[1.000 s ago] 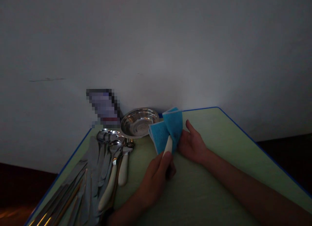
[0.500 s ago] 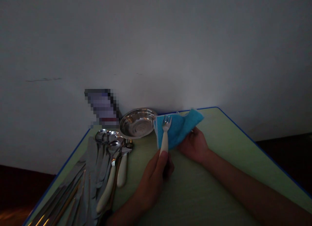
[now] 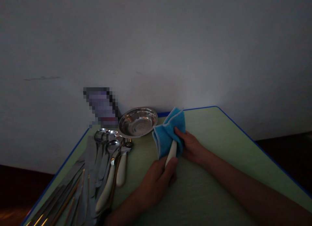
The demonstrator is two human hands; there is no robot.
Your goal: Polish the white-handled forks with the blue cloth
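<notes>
My left hand (image 3: 159,175) is closed around the lower part of a fork's white handle (image 3: 172,151). The fork's metal head is hidden inside a folded blue cloth (image 3: 168,135). My right hand (image 3: 191,144) grips the cloth from the right, its thumb pressing the fabric over the fork. Both hands are above the table, close together. A shiny metal bowl (image 3: 138,123) stands just beyond them to the left.
Several spoons (image 3: 113,146) and other cutlery, some white-handled, lie in a pile on the left of the green table (image 3: 207,187). A blurred-out, screen-like object (image 3: 102,106) leans on the wall behind. The table has a blue edge.
The cloth has been folded over the fork's head, which was bare in front of it before. My right thumb now presses on it, and my left hand has shifted slightly right.
</notes>
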